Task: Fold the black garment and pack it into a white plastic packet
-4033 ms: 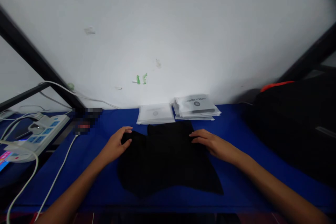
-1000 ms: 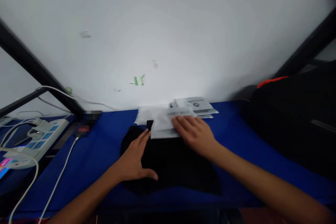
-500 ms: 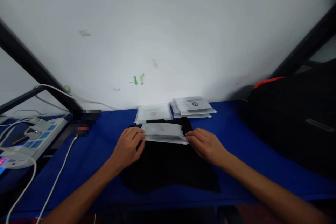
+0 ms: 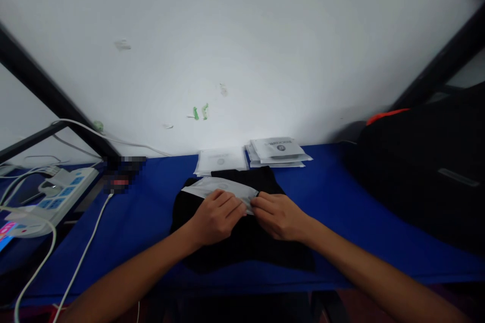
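A frosted white plastic zip bag lies slanted over a spread black cloth on the blue tabletop. At the bag's right end, my left hand pinches its near edge from the left. Close beside it, my right hand grips the bag's right corner, fingers curled. The two hands almost meet, and their fingers cover that corner. Whether anything is inside the bag I cannot tell. Behind the cloth, another white bag lies flat, with a small stack of printed zip bags to its right.
A white power strip with plugs and cables is at the left. One white cable runs down the table's left side. A large black bag with an orange edge fills the right. The white wall rises behind the table.
My left hand has moved right along the bag, from its left end to near my right hand. My right hand has shifted slightly left. The bag has gone from level to slanted.
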Action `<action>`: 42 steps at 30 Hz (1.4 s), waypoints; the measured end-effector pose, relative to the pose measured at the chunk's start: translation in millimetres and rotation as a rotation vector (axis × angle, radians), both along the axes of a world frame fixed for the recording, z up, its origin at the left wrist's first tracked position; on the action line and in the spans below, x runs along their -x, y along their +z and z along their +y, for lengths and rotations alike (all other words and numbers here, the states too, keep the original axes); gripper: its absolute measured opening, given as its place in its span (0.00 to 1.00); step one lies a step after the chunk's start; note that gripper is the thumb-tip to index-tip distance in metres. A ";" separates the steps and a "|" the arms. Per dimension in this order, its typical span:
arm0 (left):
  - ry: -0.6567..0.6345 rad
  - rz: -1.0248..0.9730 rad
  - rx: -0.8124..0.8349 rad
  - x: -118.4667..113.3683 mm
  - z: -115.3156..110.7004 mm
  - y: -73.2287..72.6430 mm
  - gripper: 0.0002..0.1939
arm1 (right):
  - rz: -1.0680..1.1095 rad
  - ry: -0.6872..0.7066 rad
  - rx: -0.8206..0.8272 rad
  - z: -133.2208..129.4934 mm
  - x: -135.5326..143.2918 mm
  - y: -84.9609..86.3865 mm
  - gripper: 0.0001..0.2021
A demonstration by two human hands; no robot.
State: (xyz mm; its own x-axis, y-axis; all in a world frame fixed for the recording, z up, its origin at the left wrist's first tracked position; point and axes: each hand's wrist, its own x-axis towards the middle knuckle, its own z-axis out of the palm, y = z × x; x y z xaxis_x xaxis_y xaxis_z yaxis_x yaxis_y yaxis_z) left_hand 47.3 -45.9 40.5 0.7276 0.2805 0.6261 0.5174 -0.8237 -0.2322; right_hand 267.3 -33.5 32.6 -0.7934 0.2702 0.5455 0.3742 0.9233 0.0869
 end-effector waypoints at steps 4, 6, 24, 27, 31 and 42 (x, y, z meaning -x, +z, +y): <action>0.083 -0.017 0.005 30.1 7.7 -1.5 0.06 | 0.040 0.002 0.032 2.8 -15.5 -2.5 0.14; 0.135 -0.052 0.007 51.1 10.3 -1.7 0.06 | 0.064 -0.014 0.055 5.7 -28.5 -3.3 0.13; 0.150 0.353 0.281 23.6 0.6 -15.4 0.11 | 0.026 -0.086 0.146 1.6 -52.1 -6.7 0.10; 0.147 0.346 0.246 21.5 2.6 -11.2 0.10 | 0.087 0.014 0.139 -8.8 -37.0 -1.2 0.10; 0.212 0.195 0.215 17.4 3.6 -2.3 0.12 | 0.041 0.058 0.075 -18.6 -11.7 -6.2 0.15; 0.210 0.055 0.303 9.6 5.0 -0.8 0.08 | -0.272 -0.414 0.092 2.6 36.1 -34.2 0.16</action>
State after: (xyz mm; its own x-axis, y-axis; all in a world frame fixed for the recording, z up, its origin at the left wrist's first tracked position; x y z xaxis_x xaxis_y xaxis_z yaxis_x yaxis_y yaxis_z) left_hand 37.7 -41.0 39.7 0.6643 0.5941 0.4535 0.6763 -0.7362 -0.0262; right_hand 231.1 -30.9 -1.6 -0.7197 0.6294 0.2932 0.6857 0.7107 0.1575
